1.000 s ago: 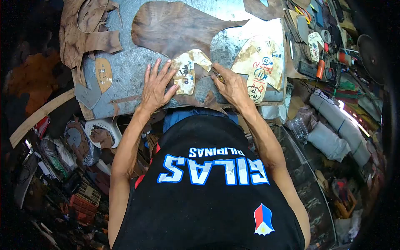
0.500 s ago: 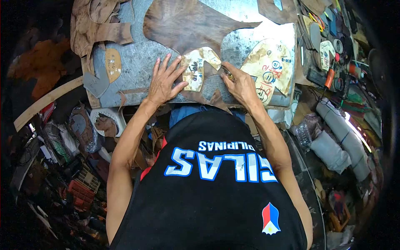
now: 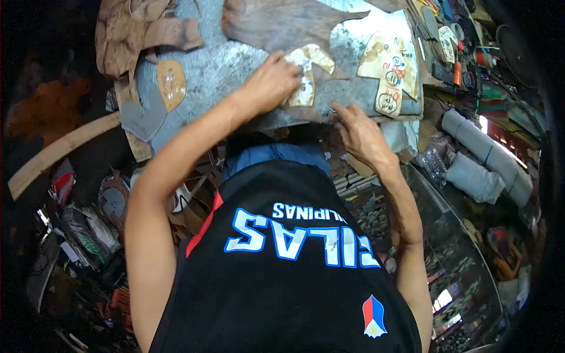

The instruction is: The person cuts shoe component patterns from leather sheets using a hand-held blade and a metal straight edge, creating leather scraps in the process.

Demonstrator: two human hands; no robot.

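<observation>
While left hand (image 3: 272, 81), fingers bent, is at pattern (image 3: 305, 89), right hand (image 3: 360, 134) half-curls by surface (image 3: 218, 73) edge; cannot tell either grip.

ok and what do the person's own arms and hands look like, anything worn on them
The left hand and right hand are bare, with no gloves or wristbands visible. No sleeves cover the forearms. The black top is sleeveless, with blue-edged white lettering and red side trim.
</observation>
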